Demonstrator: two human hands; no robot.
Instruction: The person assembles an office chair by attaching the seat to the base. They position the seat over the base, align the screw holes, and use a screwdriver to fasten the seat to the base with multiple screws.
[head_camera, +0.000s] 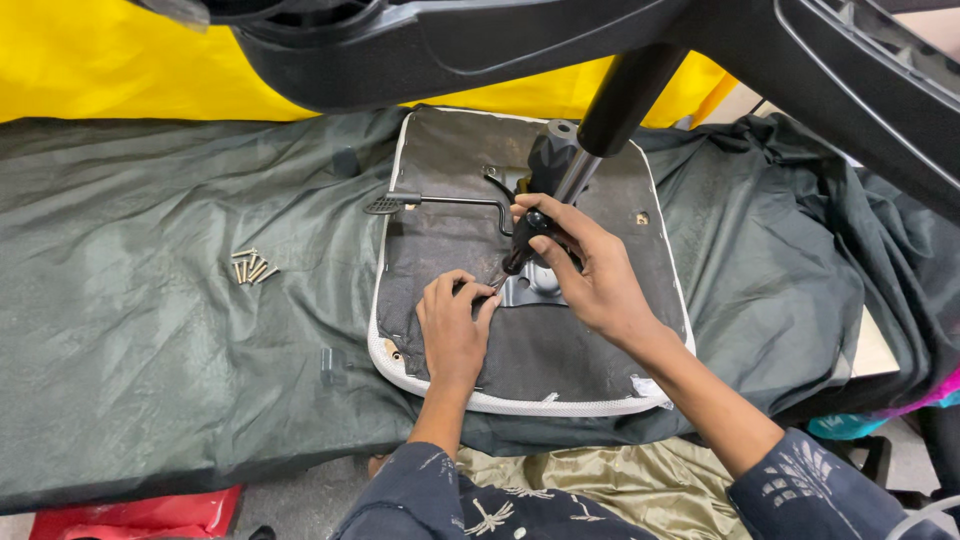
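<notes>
Hands first: your left hand (455, 325) lies palm down on the upturned office-chair seat with its dark fabric underside and white mesh rim (440, 215), fingers curled loosely, the fingertips resting on the fabric right at the edge of the silver metal mounting plate (525, 290). It grips nothing that you can see. Your right hand (585, 270) is closed around a black-handled tool (525, 240), held upright and angled down toward the plate; the tip is hidden, so you cannot tell exactly where it touches.

The seat lies bottom up on a dark green crumpled cloth sheet (150, 330) that covers the table. From the plate a black and chrome gas-lift column (600, 130) rises up toward the camera, and the black plastic chair base (480, 40) spreads across the top of the view. A thin black adjustment lever with a flat paddle end (420, 203) sticks out to the left from the mechanism, above your left hand.

Well apart from the seat, to the left on the cloth, lies a small cluster of brass-coloured screws (252, 268), bunched close together. A yellow sheet (120, 60) shows behind the cloth, and a red plastic item (140, 515) peeks out at the lower left.
</notes>
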